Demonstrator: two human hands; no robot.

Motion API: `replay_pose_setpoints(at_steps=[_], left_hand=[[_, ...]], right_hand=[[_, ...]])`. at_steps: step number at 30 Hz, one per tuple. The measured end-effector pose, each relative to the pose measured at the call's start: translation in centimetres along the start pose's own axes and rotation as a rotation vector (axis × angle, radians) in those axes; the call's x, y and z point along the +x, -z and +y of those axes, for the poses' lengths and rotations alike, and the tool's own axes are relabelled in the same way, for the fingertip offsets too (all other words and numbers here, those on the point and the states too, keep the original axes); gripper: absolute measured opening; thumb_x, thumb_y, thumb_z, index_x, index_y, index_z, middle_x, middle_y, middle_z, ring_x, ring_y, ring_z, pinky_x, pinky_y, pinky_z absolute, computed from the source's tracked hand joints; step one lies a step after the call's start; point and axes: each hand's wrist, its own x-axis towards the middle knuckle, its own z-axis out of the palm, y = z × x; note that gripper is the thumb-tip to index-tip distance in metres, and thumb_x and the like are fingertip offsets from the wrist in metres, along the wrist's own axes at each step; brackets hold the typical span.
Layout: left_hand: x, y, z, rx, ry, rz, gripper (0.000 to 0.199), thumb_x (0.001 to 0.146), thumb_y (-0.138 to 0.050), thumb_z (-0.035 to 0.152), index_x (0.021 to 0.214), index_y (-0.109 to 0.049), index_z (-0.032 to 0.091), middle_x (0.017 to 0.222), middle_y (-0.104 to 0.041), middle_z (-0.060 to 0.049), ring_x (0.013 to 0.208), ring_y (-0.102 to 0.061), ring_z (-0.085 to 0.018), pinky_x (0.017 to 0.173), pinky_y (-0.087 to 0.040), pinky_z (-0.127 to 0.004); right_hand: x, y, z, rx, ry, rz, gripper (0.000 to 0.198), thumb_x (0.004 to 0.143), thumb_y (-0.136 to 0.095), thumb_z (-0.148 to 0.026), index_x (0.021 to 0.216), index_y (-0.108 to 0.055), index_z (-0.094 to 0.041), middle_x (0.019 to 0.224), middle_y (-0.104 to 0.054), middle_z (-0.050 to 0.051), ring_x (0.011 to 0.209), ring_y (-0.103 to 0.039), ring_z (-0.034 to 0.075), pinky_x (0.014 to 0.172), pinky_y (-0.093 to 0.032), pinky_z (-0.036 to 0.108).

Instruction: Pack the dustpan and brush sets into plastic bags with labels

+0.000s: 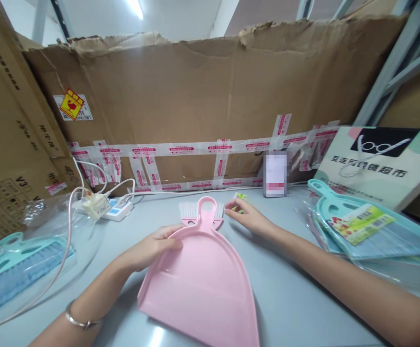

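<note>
A pink dustpan (199,279) is tilted up over the table, its looped handle pointing away from me. My left hand (155,248) grips its upper left rim, thumb on the inner face. Behind the handle is a small pink brush (188,212) with white bristles, partly covered by the dustpan. Close by the brush's right end is my right hand (248,217), fingers bent and tips drawn together; I cannot make out what, if anything, they pinch. A yellow-green label (241,196) shows behind and between those fingers.
Bagged teal dustpan sets lie at the right (361,221) and left (18,260). A phone (275,174) leans against a large cardboard box (195,96). A power strip (118,209) with cables sits at the back left. A printed gift bag (379,164) stands at the right.
</note>
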Motion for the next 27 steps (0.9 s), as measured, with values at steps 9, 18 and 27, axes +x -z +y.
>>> replay_pose_setpoints(at_steps=[9, 18, 27], left_hand=[[0.2, -0.2, -0.2, -0.021, -0.005, 0.029, 0.038, 0.071, -0.057, 0.02, 0.109, -0.062, 0.028, 0.093, -0.068, 0.0, 0.084, -0.062, -0.019, 0.07, -0.047, -0.028], [0.0, 0.4, 0.1, -0.171, -0.035, 0.073, 0.042, 0.067, -0.062, 0.024, 0.11, -0.06, 0.023, 0.099, -0.067, -0.001, 0.083, -0.061, -0.019, 0.069, -0.046, -0.026], [1.5, 0.0, -0.6, -0.24, -0.057, 0.18, 0.059, 0.069, -0.054, 0.016, 0.126, -0.046, 0.028, 0.108, -0.065, 0.0, 0.086, -0.06, -0.019, 0.07, -0.044, -0.024]], right_hand=[[0.9, 0.0, -1.9, -0.538, 0.652, -0.486, 0.018, 0.07, -0.063, -0.023, 0.088, -0.066, -0.025, 0.107, -0.06, 0.007, 0.104, -0.049, 0.024, 0.091, -0.031, 0.041], [4.0, 0.5, -1.0, -0.498, 0.76, -0.02, 0.008, 0.077, -0.054, -0.025, 0.075, -0.06, -0.022, 0.076, -0.065, 0.004, 0.071, -0.057, 0.017, 0.078, -0.039, 0.033], [5.9, 6.1, -4.5, 0.421, 0.404, 0.607, 0.024, 0.075, -0.057, -0.042, 0.07, -0.043, -0.023, 0.063, -0.049, -0.004, 0.053, -0.047, 0.011, 0.051, -0.039, 0.025]])
